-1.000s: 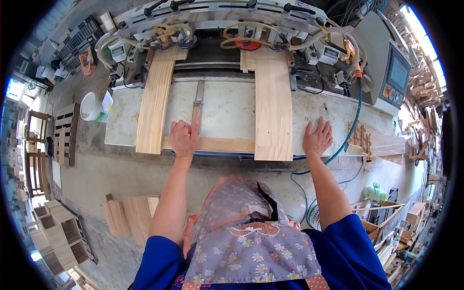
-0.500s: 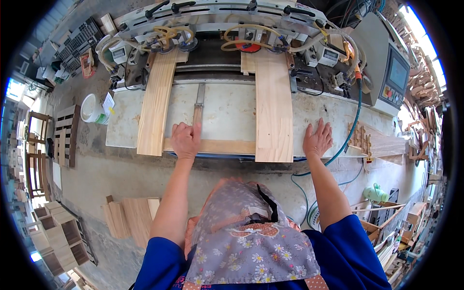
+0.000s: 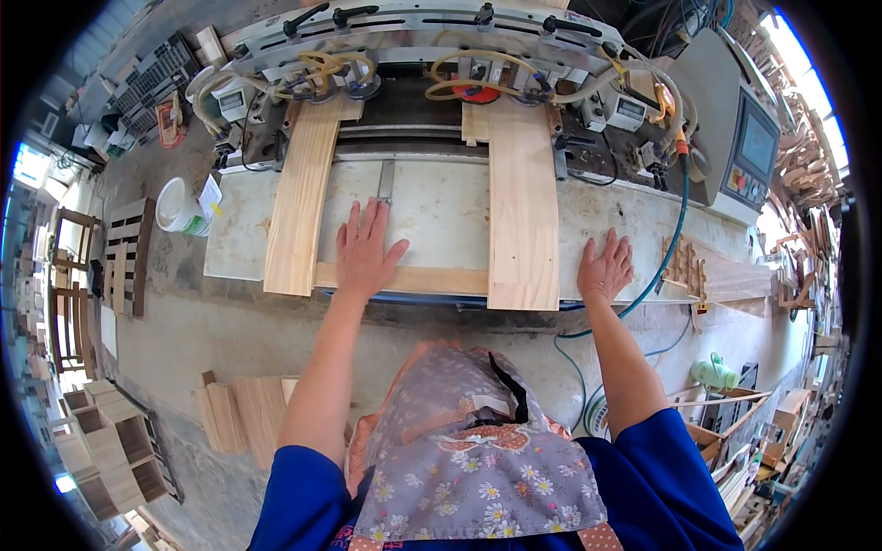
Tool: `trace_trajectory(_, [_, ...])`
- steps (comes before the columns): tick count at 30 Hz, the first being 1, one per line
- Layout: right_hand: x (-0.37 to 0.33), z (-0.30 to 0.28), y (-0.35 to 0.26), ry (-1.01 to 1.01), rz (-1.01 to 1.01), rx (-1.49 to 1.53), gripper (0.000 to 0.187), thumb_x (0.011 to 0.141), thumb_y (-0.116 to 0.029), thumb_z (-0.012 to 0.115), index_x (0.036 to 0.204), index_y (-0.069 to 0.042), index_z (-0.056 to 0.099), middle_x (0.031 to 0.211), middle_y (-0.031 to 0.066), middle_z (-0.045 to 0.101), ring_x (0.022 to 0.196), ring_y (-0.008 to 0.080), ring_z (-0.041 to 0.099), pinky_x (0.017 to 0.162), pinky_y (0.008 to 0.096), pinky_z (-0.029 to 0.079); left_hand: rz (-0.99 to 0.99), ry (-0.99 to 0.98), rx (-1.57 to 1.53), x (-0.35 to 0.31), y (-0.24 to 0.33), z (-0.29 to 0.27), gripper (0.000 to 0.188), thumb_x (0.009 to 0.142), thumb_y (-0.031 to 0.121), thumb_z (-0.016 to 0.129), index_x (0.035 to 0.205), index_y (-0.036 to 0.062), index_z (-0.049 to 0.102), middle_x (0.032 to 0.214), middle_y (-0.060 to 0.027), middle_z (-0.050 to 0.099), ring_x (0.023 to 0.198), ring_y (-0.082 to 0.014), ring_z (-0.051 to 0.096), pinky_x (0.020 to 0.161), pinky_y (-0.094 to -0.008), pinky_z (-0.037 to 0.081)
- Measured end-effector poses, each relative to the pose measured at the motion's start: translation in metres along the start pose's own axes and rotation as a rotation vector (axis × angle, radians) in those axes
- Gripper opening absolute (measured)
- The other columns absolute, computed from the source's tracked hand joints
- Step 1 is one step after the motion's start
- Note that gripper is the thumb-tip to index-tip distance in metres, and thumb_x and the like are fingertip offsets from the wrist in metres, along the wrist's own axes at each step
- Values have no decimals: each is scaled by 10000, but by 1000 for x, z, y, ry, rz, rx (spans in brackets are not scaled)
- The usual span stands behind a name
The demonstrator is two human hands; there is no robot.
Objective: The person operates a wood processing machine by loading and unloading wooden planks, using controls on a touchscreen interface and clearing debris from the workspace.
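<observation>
My left hand (image 3: 367, 253) lies spread on the pale worktable (image 3: 432, 207), between two light wooden boards, with nothing gripped. It covers the wooden handle of a flat metal-ended tool (image 3: 387, 179), whose metal end sticks out past my fingers. To its left is the left board (image 3: 301, 207); farther right is the right board (image 3: 524, 211). Both boards run back under the machine's clamping heads. A wooden strip (image 3: 441, 281) lies along the table's front edge between them. My right hand (image 3: 606, 266) rests open, fingers apart, on the table right of the right board.
The machine's clamp rail (image 3: 413, 41) spans the back, with hoses and round pads. A control panel (image 3: 749, 151) stands at the right. A blue-green hose (image 3: 675, 220) curves past my right hand. A white bucket (image 3: 175, 207) and loose boards (image 3: 248, 413) are on the floor.
My left hand has gone from curled, with the index finger along the tool's handle, to spread flat and slightly farther forward. My right hand stays nearly where it was.
</observation>
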State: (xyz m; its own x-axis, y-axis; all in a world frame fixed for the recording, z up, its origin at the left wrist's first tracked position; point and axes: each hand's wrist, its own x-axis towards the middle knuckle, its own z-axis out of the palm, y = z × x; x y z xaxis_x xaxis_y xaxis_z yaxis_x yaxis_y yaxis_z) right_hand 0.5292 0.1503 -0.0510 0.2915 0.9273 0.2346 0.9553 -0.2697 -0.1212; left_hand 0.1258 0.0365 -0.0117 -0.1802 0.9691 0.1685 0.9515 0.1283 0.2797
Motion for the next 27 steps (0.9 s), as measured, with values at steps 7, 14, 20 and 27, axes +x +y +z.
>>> trace_trajectory(7, [-1,-2,-2,1,-10,-3,584,922,-461,480,1441,-204,406,1523,130,330,1423,298,261,1126,508,204,102,-57,93,13,-7,4,776,894,542,527,1474,72,315,1540,-144,293,1433,-362,221,1128,-536,217])
trace_trajectory(14, [-2,-4,-3,4,-1,-3,578,923,-453,483,1438,-201,410,1521,125,335,1424,293,260,1127,505,206,68,-29,15,18,-1,0,762,844,482,631,1424,56,380,1464,-146,399,1396,-358,289,1127,-518,231])
trace_trajectory(20, [-2,-4,-3,8,3,13,576,919,-455,494,1431,-200,424,1521,119,339,1425,286,259,1131,501,200,50,-15,-26,17,0,-4,730,840,453,640,1405,55,406,1431,-136,444,1379,-331,320,1136,-472,237])
trace_trajectory(27, [-1,-4,-3,10,2,6,577,919,-453,495,1433,-203,421,1523,121,335,1427,286,255,1131,502,198,58,-22,-33,17,-2,-2,698,850,446,628,1398,67,420,1439,-120,443,1373,-312,337,1141,-463,234])
